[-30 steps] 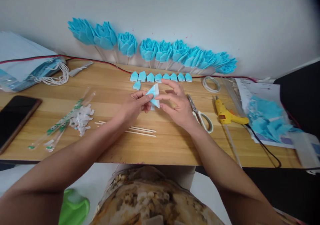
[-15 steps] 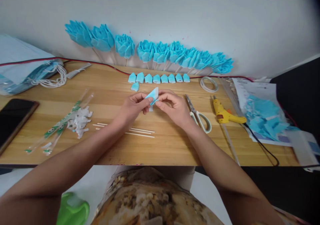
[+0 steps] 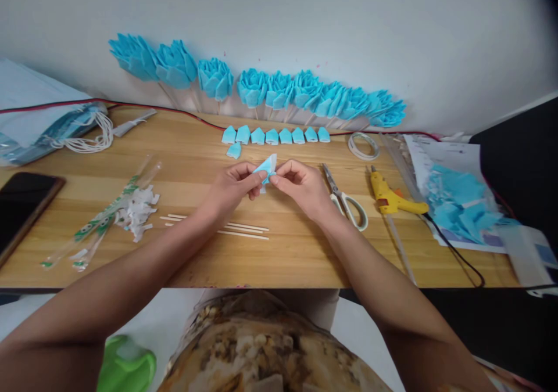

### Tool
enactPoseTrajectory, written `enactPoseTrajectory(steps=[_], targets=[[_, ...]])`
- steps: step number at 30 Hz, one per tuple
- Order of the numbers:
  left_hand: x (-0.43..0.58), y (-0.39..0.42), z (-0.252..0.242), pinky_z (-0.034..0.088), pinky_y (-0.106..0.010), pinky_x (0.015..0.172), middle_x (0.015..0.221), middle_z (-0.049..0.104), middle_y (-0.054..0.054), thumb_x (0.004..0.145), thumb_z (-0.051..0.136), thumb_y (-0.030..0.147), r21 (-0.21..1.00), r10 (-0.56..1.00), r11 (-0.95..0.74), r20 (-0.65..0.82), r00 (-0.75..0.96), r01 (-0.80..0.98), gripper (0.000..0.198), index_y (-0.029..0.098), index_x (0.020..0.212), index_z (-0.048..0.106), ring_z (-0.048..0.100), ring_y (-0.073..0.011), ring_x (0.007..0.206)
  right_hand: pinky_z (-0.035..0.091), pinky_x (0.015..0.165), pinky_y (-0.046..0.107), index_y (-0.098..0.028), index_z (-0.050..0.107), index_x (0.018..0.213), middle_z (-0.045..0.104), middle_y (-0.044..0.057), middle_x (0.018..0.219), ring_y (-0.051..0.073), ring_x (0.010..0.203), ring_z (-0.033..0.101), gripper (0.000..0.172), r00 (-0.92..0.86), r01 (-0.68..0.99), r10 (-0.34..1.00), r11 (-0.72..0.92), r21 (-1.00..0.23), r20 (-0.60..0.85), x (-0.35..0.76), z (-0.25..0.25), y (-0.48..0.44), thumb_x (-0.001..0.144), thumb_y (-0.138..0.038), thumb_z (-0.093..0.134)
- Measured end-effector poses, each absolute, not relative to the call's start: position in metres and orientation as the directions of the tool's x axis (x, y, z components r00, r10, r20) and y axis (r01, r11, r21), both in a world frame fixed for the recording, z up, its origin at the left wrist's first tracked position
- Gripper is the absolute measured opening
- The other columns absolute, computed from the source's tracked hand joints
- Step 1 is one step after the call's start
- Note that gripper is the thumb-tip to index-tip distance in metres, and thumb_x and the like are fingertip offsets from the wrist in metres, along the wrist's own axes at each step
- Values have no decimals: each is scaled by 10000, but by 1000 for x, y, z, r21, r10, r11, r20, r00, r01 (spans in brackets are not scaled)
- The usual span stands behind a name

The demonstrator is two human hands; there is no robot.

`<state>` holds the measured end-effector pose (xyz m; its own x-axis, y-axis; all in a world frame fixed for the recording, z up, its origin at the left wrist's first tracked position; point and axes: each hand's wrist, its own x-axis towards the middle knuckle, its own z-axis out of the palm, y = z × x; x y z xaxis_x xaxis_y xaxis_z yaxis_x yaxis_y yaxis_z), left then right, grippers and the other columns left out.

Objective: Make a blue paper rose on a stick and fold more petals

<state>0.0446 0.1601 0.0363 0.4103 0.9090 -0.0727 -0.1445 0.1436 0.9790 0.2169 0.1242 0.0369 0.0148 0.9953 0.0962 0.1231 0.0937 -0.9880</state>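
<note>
Both my hands meet over the middle of the table around a small blue felt petal with a whitish strip along its edge. My left hand pinches it between thumb and fingers from the left. From the other side, the thumb and forefinger of my right hand close on its right edge. Just beyond, folded blue petals lie in a row, with a single one in front of them. Thin wooden sticks lie partly under my left forearm.
Blue felt flowers on sticks lean against the wall. Scissors, a yellow glue gun, a tape roll and a pile of blue felt pieces lie right. Paper scraps and a phone lie left.
The fingers of my right hand have curled in closer to the petal's right edge. My left hand keeps its pinch, and the camera view has shifted slightly.
</note>
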Motion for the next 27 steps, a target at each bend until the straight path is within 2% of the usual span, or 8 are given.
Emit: enactPoseTrajectory(steps=[3, 6, 8, 13, 22, 27], targets=[[44, 159, 38, 406, -219, 522, 563, 599, 21, 711, 800, 407, 982, 912, 146, -87, 401, -119, 302, 165, 642, 633, 488, -72, 496, 474, 697, 282, -212, 627, 814, 677, -22, 755, 129, 709, 598, 295, 11, 46, 999, 44, -998, 45, 217, 36, 125, 710, -411, 819], [44, 159, 40, 412, -221, 526, 562, 597, 21, 708, 802, 419, 984, 908, 151, -98, 407, -100, 305, 165, 656, 642, 495, -76, 500, 496, 731, 289, -224, 636, 1015, 711, -29, 788, 138, 740, 643, 443, -14, -44, 1000, -7, -999, -6, 217, 35, 126, 672, -401, 853], [44, 159, 39, 416, -222, 524, 559, 595, 23, 706, 803, 425, 984, 906, 149, -97, 411, -95, 311, 167, 655, 637, 496, -78, 498, 512, 763, 299, -224, 638, 1080, 728, -24, 809, 146, 764, 664, 508, -31, -75, 999, -33, -997, -31, 217, 34, 127, 659, -398, 862], [44, 161, 35, 413, -218, 510, 559, 594, 24, 715, 789, 409, 987, 906, 131, -82, 415, -90, 288, 170, 667, 635, 497, -80, 496, 526, 825, 311, -220, 662, 1043, 744, -9, 861, 153, 814, 682, 452, -44, -88, 998, -57, -994, -53, 217, 35, 127, 668, -382, 854], [43, 161, 33, 400, -208, 508, 543, 577, 23, 736, 756, 396, 994, 897, 100, -69, 438, -49, 271, 167, 656, 636, 488, -76, 502, 495, 730, 288, -209, 651, 1067, 706, -23, 800, 132, 733, 640, 405, -64, -31, 998, -13, -999, -11, 218, 33, 126, 723, -358, 803], [44, 161, 34, 402, -214, 504, 529, 573, 21, 715, 758, 398, 991, 889, 129, -102, 446, -31, 281, 165, 638, 621, 486, -79, 492, 480, 730, 287, -201, 660, 1063, 694, -18, 807, 129, 733, 622, 353, -107, 10, 994, 10, -1000, 9, 219, 33, 125, 765, -350, 772]])
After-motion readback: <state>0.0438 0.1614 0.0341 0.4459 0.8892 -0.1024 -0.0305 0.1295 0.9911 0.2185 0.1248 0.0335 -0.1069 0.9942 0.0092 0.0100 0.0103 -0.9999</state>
